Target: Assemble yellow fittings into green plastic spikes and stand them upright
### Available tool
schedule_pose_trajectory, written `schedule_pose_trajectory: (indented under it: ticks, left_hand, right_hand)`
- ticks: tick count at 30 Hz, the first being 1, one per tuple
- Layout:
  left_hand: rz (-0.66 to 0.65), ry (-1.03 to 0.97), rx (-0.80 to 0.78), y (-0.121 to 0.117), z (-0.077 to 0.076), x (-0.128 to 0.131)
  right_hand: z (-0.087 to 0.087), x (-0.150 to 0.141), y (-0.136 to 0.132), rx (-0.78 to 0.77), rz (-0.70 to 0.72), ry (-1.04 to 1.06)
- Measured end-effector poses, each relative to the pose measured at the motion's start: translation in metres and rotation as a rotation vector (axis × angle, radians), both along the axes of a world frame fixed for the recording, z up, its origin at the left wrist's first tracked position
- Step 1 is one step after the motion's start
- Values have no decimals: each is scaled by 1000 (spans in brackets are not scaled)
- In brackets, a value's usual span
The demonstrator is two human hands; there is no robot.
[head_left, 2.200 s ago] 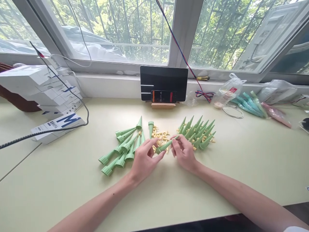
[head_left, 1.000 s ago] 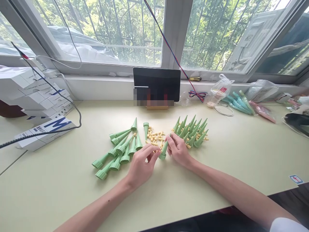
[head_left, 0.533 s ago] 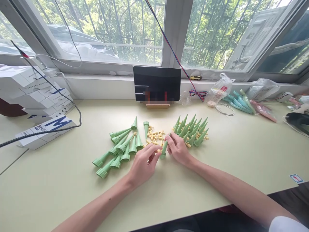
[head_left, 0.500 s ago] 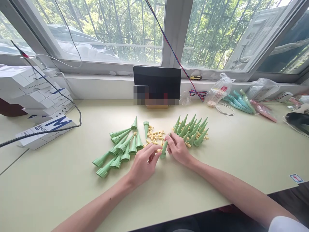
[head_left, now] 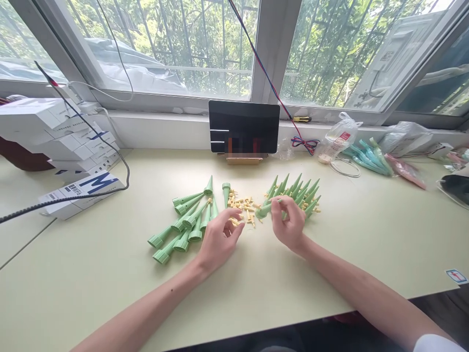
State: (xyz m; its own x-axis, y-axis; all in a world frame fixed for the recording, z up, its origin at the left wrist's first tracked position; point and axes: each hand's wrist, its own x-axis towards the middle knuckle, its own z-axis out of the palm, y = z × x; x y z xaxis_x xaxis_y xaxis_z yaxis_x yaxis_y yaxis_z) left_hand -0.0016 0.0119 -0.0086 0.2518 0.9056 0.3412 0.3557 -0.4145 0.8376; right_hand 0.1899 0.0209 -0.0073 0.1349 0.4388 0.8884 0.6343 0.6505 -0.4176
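Note:
My right hand is closed on a green plastic cone spike, which it holds level just above the table with the wide end to the left. It hovers at the near edge of the right pile of green cones. My left hand has its fingers apart and loosely curled, with nothing gripped. Its fingertips are beside the scatter of small yellow plugs. Left of that hand lies a second pile of green cones, some fitted with yellow tips.
A dark tablet stands on a wooden holder at the back by the window. White boxes and a black cable lie at the left. Plastic bags and teal spikes sit at the back right.
My hands have come apart. The right hand carried the green cone right toward the right pile and turned it level. The left hand let go and opened near the yellow plugs.

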Motion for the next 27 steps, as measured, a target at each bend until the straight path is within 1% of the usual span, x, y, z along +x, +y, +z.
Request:
schedule_pose_trajectory:
  ticks: [2,4,8,12,16,20,25,27]
  left_hand:
    - [-9,7,10,-1,0,1]
    - [-19,15,16,-1,1,1]
    - [-30,24,23,-1,1,1]
    - [-25,36,29,-1,-1,1]
    - [-29,43,29,-1,-2,1]
    - [-27,47,17,-1,-1,1]
    - [-33,36,0,-2,0,1]
    - [-39,34,0,-2,-1,1]
  right_hand:
    - [3,4,1,14,-76,7]
    - [7,7,2,-6,-136,16]
    - [14,11,2,-40,-222,-24]
    - [16,16,4,-98,-213,-114]
    - [13,17,5,-146,-195,-177]
    - [10,16,6,-170,-166,-212]
    - [6,15,5,-274,-127,-254]
    - [5,15,4,-283,-132,-254]
